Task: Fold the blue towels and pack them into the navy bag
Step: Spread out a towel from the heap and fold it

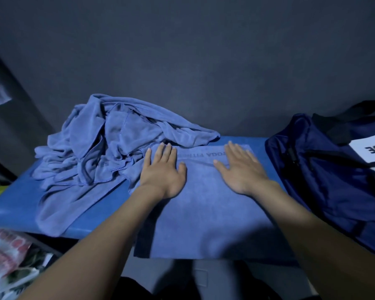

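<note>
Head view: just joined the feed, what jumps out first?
Both hands, left and right, press flat on a blue towel spread on the blue table. A rumpled towel pile sits at left; the navy bag at right.

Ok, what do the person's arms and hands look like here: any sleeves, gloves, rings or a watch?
Both forearms are bare as far as the frame shows, with no sleeve in view. The left hand and the right hand wear no gloves. No ring, watch or wristband shows on either. The light is dim, so fine details could be missed.
</note>
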